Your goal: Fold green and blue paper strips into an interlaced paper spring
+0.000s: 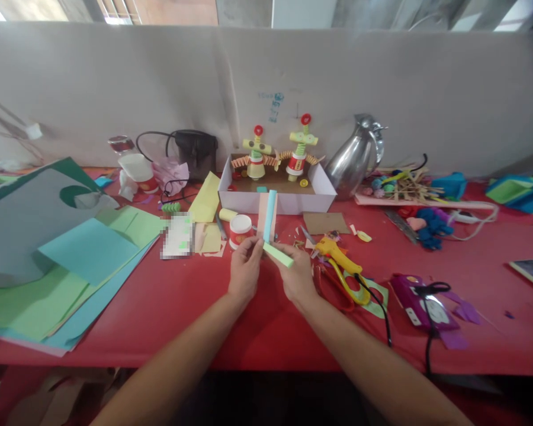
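Observation:
Over the red table, my left hand (pixel 246 264) pinches the near end of some paper strips between thumb and fingers. A light blue paper strip (pixel 270 214) points away from me, with a wider pink paper strip (pixel 262 216) alongside and behind it. Crossing them at the near end, a light green paper strip (pixel 279 255) slants down to the right. My right hand (pixel 298 275) is closed around the same strips, its fingertips partly hidden behind the green one. How the strips join is hidden by the fingers. Just left of them stands a red and white paper cup (pixel 240 231).
Behind the hands, a white box (pixel 275 202) holds two paper figures with folded arms. A steel jug (pixel 353 155) stands to its right. Yellow-handled scissors (pixel 353 287), a yellow glue gun (pixel 337 253) and a purple device (pixel 421 305) lie right; coloured paper sheets (pixel 89 248) lie left.

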